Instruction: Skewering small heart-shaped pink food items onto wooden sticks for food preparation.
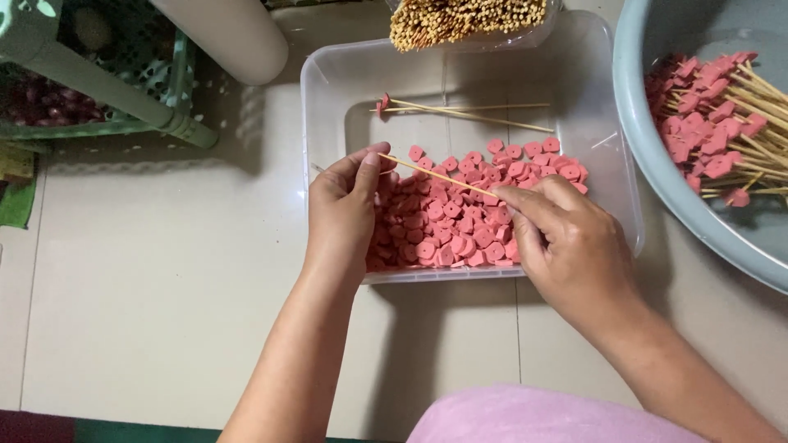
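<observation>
Pale tiled floor [148, 271], clear plastic tub [611, 164] of pink slices [460, 230] — left hand [345, 205] and right hand [566, 238] both pinched shut on one bamboo skewer [435, 174] above the slices, grey basin [657, 148] at right, green crate [156, 74] top left.

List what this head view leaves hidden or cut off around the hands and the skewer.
- Left hand: its fingers hide the skewer end.
- Right hand: covers the skewer's other end and some pink slices.
- Grey basin: cut off by the right edge.
- Skewer bundle: cut off by the top edge.
</observation>
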